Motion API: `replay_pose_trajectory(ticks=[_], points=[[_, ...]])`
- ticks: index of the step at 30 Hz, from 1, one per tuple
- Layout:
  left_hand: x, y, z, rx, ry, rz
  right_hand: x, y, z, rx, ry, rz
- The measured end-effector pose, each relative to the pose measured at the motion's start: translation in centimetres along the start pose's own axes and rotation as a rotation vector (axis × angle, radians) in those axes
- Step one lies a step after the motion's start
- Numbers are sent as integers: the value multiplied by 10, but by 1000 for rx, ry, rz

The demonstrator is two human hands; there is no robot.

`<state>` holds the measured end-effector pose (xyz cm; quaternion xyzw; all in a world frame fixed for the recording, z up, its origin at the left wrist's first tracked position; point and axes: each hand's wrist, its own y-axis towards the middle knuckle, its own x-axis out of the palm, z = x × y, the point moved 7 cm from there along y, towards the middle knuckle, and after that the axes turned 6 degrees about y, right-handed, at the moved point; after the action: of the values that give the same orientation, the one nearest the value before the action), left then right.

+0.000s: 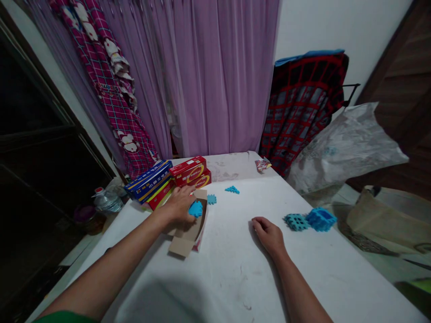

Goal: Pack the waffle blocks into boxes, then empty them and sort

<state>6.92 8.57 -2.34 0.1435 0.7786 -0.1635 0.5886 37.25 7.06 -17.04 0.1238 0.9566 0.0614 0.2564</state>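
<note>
Blue piece [195, 209]: bright, knobbly edges, partly covered
Left hand [180, 204]: grasping it over open box [182, 247]
Right hand [269, 234]: curled, can't tell its grip

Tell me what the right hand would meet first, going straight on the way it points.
Probably the triangular blue piece ahead on the white table, though the right hand might pass just beside it.

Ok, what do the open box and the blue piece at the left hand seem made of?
Open box: likely cardboard, matte, judging by its plain brown inside and stiff flaps.
Blue piece at the left hand: probably moulded plastic, from its even colour and notched edge; finish unclear.
</note>
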Motion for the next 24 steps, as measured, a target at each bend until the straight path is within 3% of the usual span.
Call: replay_pose_trajectory(ticks=[6,10,13,16,20,24], points=[[19,15,10,21,15,-45,0,-1,0,-6,-6,-8],[25,12,7,5,68,-39,1,-1,2,-3,1,-16],[15,4,3,-11,80,18,1,-1,3,-2,-3,-21],[-7,4,5,-14,64,73,2,-1,3,9,-14,-22],[-29,38,27,59,53,104,1,0,2,8,10,3],[-3,97,53,47,165,-129,0,0,-1,6,40,7]])
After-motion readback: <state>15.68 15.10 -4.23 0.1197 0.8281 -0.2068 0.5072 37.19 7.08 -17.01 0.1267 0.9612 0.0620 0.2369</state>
